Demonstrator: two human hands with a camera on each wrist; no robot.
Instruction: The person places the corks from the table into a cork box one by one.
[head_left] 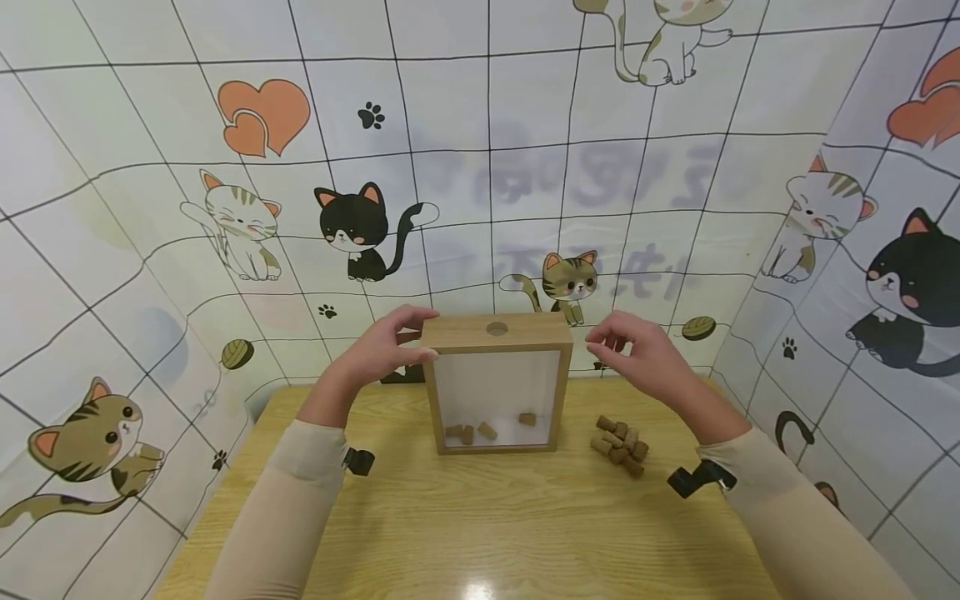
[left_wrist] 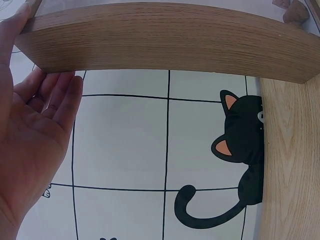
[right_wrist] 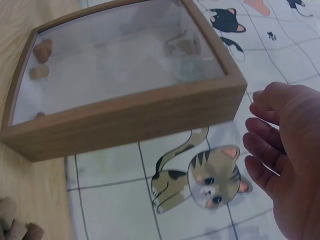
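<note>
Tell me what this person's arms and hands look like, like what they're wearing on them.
The left sleeve and right sleeve are long, plain and beige, ending near the wrists. A small black device sits at each cuff, one on the left and one on the right. The left hand and right hand are bare, without gloves.

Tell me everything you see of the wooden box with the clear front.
The light-brown, wood-framed shallow box stands upright on the yellow wood-grain table. It has a clear front panel, a round hole in its top and a few brown cork-like pieces inside, near the bottom. The left hand grips its upper left side.
</note>
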